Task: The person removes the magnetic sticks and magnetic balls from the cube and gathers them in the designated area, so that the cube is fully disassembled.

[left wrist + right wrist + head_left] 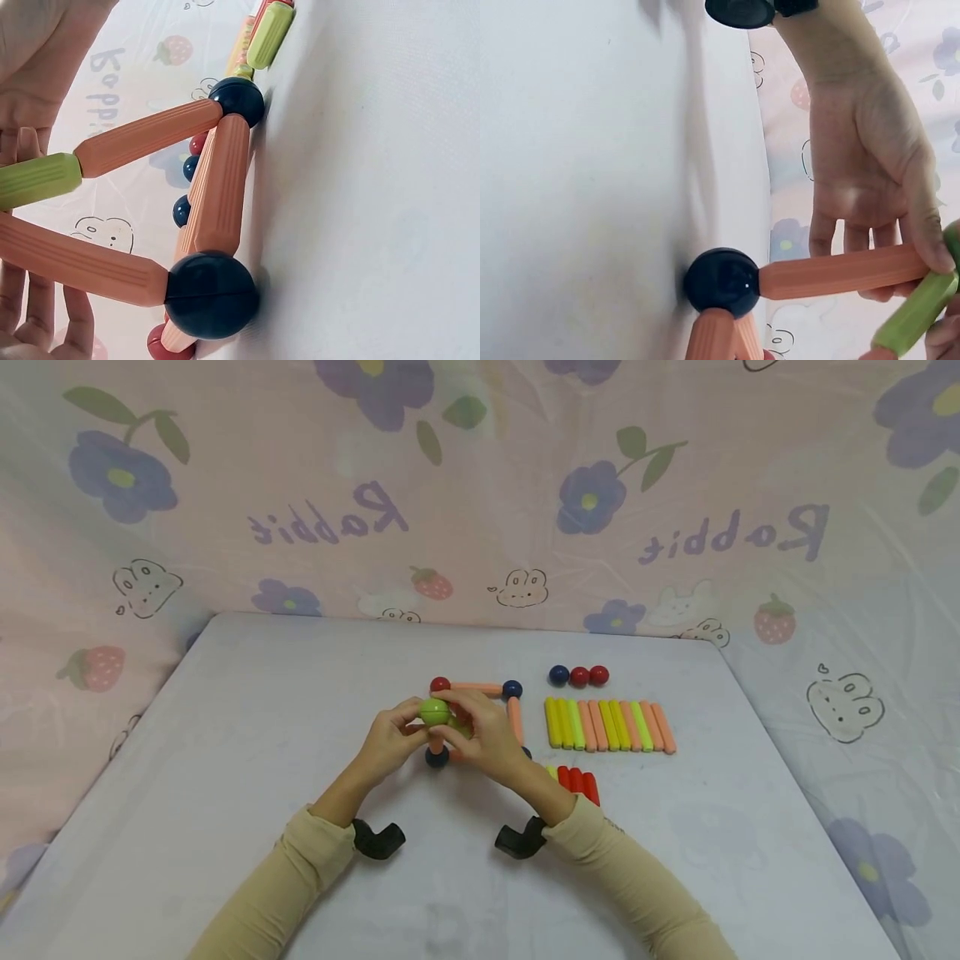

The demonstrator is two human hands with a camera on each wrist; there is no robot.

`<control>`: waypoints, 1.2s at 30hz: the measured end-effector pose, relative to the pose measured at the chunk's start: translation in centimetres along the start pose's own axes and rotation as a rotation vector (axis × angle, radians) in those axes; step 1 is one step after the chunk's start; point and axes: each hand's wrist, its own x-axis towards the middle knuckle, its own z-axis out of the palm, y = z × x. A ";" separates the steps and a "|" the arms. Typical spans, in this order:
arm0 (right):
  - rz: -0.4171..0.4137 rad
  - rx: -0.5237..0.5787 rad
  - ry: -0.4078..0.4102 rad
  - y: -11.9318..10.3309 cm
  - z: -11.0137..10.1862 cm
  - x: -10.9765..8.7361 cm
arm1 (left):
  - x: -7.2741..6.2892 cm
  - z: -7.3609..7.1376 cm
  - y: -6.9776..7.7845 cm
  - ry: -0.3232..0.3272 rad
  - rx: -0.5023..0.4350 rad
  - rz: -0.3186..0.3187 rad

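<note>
In the head view, a lime-green ball [435, 712] is held above a square frame of orange sticks [477, 688] laid on the table. A red ball [440, 685] and dark blue balls [512, 689] stand at its corners. My left hand [388, 741] pinches the green ball from the left. The right hand [483, 733] reaches in from the other side, its fingertips near that ball. In the right wrist view, its thumb and fingers grip the upper end of a slanting orange stick [840, 271], beside a green stick [907, 319]. The stick's lower end meets a blue ball [722, 283].
A row of yellow, green and orange sticks [609, 725] lies to the right. Behind it sit a blue ball [558, 675] and two red balls [588, 676]. Several red sticks [577, 781] lie partly behind the right forearm. Black curved pieces [379, 840] are at both wrists.
</note>
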 end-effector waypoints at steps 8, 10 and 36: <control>0.062 0.085 0.022 -0.1 -1.5 0.2 | 0.2 -0.1 0.2 -0.030 -0.033 -0.012; 0.084 0.089 0.016 0.2 -1.8 0.0 | 0.2 -0.1 0.2 -0.040 -0.037 -0.010; 0.641 0.141 0.027 7.1 -12.5 -3.3 | -0.6 -1.1 -1.5 -0.209 0.182 -0.111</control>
